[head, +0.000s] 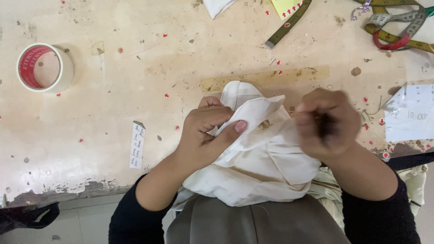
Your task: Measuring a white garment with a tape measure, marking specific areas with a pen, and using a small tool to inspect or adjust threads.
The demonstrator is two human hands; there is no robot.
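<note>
One cream garment (253, 167) is pinched by the left hand (205, 135) at a worn bench (113, 90), while the blurred right hand (327, 124) is clenched, its contents unclear.

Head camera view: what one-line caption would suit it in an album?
Left hand pinches folded cream cloth; blurred right hand closes beside it.

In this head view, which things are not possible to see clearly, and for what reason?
- Right hand: blurred by motion, so what its fingers pinch cannot be told.
- Cream fabric: partly covered by the left hand and the right hand.
- Measuring tape: cut off by the top and right edges.
- White cloth piece: cut off by the top edge.
</note>
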